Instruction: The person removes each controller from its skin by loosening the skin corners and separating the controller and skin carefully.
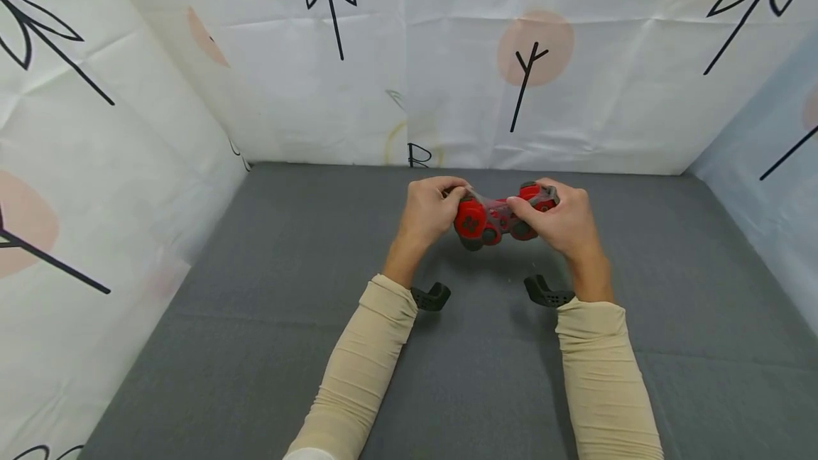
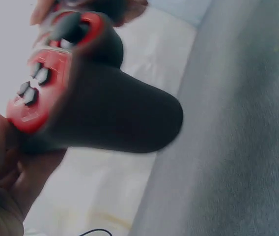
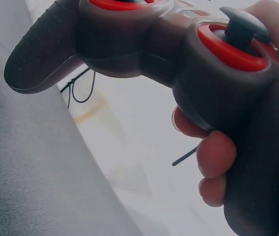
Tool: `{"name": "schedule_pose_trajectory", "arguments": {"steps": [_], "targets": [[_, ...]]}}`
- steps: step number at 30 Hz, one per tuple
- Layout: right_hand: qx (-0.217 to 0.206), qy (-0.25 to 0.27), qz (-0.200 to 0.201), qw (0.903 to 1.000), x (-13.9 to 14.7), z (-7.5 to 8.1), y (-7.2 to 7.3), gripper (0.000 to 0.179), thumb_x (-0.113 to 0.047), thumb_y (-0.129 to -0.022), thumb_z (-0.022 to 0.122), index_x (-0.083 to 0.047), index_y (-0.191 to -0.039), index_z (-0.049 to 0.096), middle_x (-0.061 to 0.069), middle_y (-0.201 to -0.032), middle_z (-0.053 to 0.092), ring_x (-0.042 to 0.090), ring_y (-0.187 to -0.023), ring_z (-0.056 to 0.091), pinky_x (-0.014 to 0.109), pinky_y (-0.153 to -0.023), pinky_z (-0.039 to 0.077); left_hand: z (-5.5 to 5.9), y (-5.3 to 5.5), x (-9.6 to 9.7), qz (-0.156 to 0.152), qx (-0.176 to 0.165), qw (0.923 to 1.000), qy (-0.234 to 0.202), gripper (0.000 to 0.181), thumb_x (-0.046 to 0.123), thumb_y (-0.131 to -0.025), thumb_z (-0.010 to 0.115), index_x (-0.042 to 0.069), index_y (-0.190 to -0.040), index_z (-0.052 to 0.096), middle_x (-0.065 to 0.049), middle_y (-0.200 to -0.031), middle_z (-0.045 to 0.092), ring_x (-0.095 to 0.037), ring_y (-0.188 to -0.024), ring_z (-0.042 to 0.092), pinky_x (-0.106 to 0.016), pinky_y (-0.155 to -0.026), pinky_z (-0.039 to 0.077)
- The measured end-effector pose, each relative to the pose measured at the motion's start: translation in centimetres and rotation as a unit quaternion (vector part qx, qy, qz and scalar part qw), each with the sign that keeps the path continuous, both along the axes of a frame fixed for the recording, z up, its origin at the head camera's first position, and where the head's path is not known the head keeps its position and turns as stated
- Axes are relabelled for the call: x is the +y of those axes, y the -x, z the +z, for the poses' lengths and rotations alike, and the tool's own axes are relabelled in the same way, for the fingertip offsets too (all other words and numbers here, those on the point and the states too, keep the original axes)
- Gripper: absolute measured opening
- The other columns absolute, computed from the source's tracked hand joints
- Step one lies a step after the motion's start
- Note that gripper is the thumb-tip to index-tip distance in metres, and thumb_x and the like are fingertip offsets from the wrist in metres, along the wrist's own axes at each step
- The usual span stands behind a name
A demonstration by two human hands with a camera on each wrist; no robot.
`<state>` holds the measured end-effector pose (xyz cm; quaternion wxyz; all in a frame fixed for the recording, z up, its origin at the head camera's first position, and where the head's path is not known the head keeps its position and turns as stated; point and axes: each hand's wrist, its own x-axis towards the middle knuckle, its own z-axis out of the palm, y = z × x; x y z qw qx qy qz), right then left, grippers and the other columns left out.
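Note:
A red and black game controller [image 1: 471,218] is held up over the grey surface, with hazy see-through film [image 1: 489,206] across its middle. My left hand [image 1: 432,206] pinches the edge of this film at the controller's upper left corner. In the left wrist view, the fingers [image 2: 29,179] are close against the button end, and one dark grip hangs free. My right hand [image 1: 562,215] holds the right side, its thumb across the front. The right wrist view shows fingers [image 3: 217,153] curled round the dark grip, beside a thumbstick [image 3: 240,29].
Grey cloth [image 1: 287,254] covers the work surface. Patterned white sheets [image 1: 460,91] stand behind it and on both sides. Dark brackets, one [image 1: 431,297] at the left wrist and one [image 1: 547,292] at the right, jut inward below the hands.

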<state>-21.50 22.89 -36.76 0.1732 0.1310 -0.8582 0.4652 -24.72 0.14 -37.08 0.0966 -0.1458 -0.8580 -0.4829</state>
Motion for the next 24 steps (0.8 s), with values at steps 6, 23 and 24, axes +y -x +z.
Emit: {"name": "schedule_pose_trajectory", "arguments": {"steps": [6,23,24], "targets": [[0.03,0.041,0.007,0.9987,0.2,0.3,-0.2,0.018,-0.015,-0.089,0.077,0.0,-0.097,0.071,-0.026,-0.067,0.062,0.001,-0.049,0.053,0.016,-0.049,0.046,-0.2,0.1,0.2,0.009,0.053,0.9982,0.026,0.017,0.017,-0.1,0.066,0.01,-0.109,0.079,-0.005,-0.104,0.079,-0.013,-0.071,0.068,-0.019,-0.061,0.055],[-0.008,0.054,-0.065,0.9964,1.1,0.2,0.0,0.029,-0.027,-0.091,0.073,-0.001,-0.103,0.072,-0.028,-0.062,0.059,-0.003,-0.049,0.053,0.014,-0.05,0.045,-0.7,-0.2,1.2,0.024,0.285,0.95,0.125,0.019,0.016,-0.106,0.056,0.006,-0.11,0.071,-0.006,-0.099,0.076,-0.017,-0.083,0.071,-0.028,-0.073,0.059],[-0.01,0.058,-0.071,0.9957,1.1,0.1,0.1,0.03,-0.028,-0.092,0.073,-0.001,-0.103,0.072,-0.028,-0.062,0.059,-0.003,-0.049,0.052,0.014,-0.05,0.045,-0.7,-0.3,1.2,0.026,0.298,0.9459,0.126,0.019,0.017,-0.106,0.056,0.006,-0.11,0.071,-0.006,-0.098,0.076,-0.018,-0.082,0.07,-0.028,-0.072,0.059]]}}
